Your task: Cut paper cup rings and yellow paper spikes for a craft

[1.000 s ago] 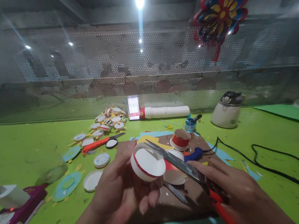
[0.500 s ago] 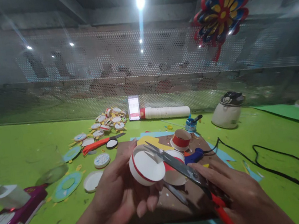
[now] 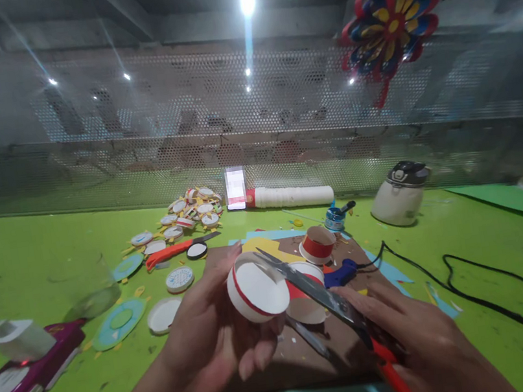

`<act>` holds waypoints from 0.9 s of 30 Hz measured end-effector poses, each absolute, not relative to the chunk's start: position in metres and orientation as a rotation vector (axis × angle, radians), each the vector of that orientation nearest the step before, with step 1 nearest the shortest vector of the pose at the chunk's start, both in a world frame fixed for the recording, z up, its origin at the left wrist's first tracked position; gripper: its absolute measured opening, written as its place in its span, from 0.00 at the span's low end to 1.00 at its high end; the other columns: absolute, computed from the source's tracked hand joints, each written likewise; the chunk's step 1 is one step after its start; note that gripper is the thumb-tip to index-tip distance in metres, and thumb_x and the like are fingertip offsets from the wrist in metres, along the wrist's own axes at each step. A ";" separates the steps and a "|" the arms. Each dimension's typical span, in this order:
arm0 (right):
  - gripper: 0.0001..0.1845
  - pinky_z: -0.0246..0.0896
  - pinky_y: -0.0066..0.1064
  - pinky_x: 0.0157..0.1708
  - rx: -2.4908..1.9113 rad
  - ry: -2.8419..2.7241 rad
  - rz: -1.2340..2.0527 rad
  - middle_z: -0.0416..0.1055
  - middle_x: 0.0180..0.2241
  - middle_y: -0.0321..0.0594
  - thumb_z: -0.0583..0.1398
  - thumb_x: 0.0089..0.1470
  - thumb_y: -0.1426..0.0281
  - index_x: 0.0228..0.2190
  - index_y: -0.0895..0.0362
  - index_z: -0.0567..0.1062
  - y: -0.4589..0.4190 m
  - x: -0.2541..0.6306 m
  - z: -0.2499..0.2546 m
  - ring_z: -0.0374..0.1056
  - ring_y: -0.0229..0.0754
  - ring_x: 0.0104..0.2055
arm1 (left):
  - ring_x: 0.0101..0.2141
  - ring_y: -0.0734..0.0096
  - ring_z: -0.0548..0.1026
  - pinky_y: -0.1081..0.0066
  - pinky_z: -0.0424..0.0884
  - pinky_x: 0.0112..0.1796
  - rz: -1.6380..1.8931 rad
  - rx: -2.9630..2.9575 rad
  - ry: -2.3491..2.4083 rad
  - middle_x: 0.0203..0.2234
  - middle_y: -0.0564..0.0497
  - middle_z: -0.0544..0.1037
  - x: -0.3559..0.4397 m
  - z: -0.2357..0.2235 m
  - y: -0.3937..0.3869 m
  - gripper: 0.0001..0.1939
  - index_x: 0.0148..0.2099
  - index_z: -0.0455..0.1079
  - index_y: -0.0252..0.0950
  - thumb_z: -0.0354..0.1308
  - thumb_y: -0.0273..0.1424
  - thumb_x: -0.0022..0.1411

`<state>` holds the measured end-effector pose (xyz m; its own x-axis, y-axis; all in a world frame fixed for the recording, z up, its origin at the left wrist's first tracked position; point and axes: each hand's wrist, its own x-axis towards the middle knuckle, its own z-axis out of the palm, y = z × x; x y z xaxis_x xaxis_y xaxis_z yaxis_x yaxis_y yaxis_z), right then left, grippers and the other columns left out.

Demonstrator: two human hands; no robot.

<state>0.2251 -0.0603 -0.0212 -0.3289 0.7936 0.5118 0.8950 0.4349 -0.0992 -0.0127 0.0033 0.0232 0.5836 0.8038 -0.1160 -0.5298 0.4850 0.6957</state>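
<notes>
My left hand (image 3: 213, 334) is closed around a shallow white paper cup bottom (image 3: 259, 288) with a red band, tilted so its inside faces me. In my right hand (image 3: 408, 324) are scissors (image 3: 326, 298) with red handles; the blades point up and left. One blade lies across the cup piece's right rim, touching or just over it. Behind the scissors, a red and white paper cup (image 3: 308, 310) is partly hidden. Another red and white paper cup piece (image 3: 317, 244) rests beyond it on the brown board (image 3: 349, 258).
Flower-like paper discs (image 3: 207, 207) are piled at the back left, near an orange-handled knife (image 3: 172, 253). A purple power strip (image 3: 53, 351) lies left. A blue-handled tool (image 3: 342, 274) has a black cord (image 3: 452, 285) running right. A long white cup stack (image 3: 293, 196) lies behind.
The view has shifted very slightly. Both hands, the cup piece and the scissors hold almost the same positions.
</notes>
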 end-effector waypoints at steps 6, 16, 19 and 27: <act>0.28 0.71 0.36 0.35 -1.381 -2.218 -0.319 0.73 0.43 0.50 0.54 0.50 0.78 0.54 0.58 0.70 -0.061 0.226 -0.021 0.73 0.49 0.41 | 0.14 0.73 0.72 0.82 0.61 0.10 0.737 0.722 0.409 0.17 0.45 0.75 -0.014 0.020 0.007 0.24 0.29 0.73 0.29 0.48 0.44 0.64; 0.29 0.69 0.32 0.32 -1.376 -2.191 -0.294 0.73 0.37 0.46 0.54 0.49 0.78 0.54 0.56 0.69 -0.058 0.224 -0.019 0.72 0.46 0.36 | 0.16 0.72 0.73 0.80 0.66 0.11 0.665 0.653 0.416 0.18 0.45 0.76 -0.014 0.017 0.006 0.23 0.33 0.75 0.28 0.51 0.44 0.62; 0.29 0.69 0.33 0.32 -1.364 -2.200 -0.290 0.73 0.37 0.46 0.54 0.49 0.78 0.54 0.57 0.69 -0.059 0.226 -0.021 0.72 0.46 0.36 | 0.16 0.72 0.74 0.81 0.67 0.11 0.649 0.648 0.395 0.18 0.45 0.76 -0.014 0.016 0.006 0.25 0.33 0.76 0.28 0.50 0.46 0.62; 0.31 0.69 0.33 0.32 -1.328 -2.221 -0.292 0.72 0.40 0.47 0.55 0.49 0.79 0.56 0.54 0.65 -0.058 0.232 -0.026 0.73 0.47 0.38 | 0.14 0.73 0.73 0.82 0.65 0.10 0.611 0.644 0.353 0.18 0.45 0.76 -0.013 0.019 0.005 0.24 0.28 0.75 0.28 0.53 0.46 0.59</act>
